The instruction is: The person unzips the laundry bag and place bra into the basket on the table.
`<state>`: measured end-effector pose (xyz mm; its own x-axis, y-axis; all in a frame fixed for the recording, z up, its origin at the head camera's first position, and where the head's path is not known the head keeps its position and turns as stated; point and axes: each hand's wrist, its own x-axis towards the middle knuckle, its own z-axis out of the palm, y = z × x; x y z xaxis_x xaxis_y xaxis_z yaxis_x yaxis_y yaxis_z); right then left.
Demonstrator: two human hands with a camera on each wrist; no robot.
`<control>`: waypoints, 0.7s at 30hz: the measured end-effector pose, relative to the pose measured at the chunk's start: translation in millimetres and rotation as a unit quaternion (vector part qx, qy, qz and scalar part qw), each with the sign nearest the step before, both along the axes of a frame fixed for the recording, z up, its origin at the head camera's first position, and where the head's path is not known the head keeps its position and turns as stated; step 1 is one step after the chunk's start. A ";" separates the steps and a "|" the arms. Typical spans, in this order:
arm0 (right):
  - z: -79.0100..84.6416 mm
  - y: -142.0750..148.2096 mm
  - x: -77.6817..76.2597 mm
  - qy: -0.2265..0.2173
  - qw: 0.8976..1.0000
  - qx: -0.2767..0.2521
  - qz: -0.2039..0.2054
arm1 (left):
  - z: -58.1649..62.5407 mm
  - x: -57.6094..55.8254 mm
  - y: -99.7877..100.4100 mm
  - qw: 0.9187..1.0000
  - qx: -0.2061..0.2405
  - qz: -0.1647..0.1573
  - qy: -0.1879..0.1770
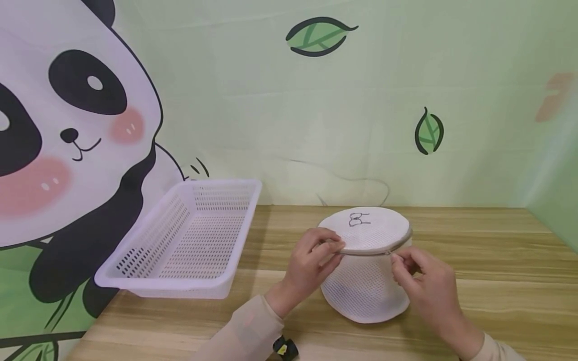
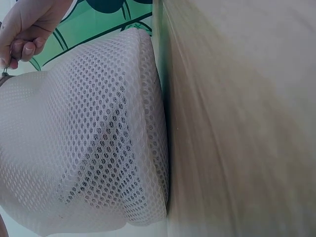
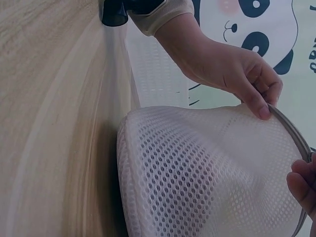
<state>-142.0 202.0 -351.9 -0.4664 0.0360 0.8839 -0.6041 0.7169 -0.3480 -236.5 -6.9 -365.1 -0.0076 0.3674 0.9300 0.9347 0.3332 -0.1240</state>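
Note:
A white mesh laundry bag (image 1: 368, 291) stands upright on the table, its round lid lying over the top and a grey zipper (image 1: 361, 252) running along the rim. At the left of the rim, my left hand (image 1: 311, 258) pinches the edge between thumb and fingers. My right hand (image 1: 426, 281) pinches the zipper pull (image 1: 389, 252) at the front right of the rim. In the right wrist view the left hand (image 3: 232, 69) grips the rim beside the grey zipper. Something darker shows faintly through the mesh (image 2: 103, 143); its kind cannot be made out.
A white perforated plastic basket (image 1: 230, 283) stands to the left on the wooden table (image 1: 496, 281). A black strap-like item (image 1: 285, 347) shows near my left sleeve. Behind the table hangs a green backdrop (image 1: 253, 125) with a panda and leaves.

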 end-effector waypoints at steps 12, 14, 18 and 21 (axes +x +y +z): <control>1.6 2.3 -0.9 -0.001 1.000 -0.009 0.000 | -0.2 -1.9 -1.3 1.000 0.004 0.004 0.002; 1.7 2.9 -0.9 -0.001 1.000 -0.009 -0.004 | 0.2 -1.9 -0.9 1.000 0.007 0.004 0.004; 1.6 4.2 -0.5 -0.004 1.000 -0.006 -0.012 | 0.8 -2.1 -0.5 1.000 0.012 0.005 0.009; 2.0 5.0 -0.3 -0.009 1.000 -0.006 -0.013 | 0.8 -2.4 -0.8 1.000 0.013 0.004 0.010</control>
<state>-142.3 207.0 -349.9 -0.4809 0.0599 0.8747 -0.5786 0.7280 -0.3679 -238.9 -7.6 -364.3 0.0072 0.3437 0.9390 0.9292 0.3448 -0.1333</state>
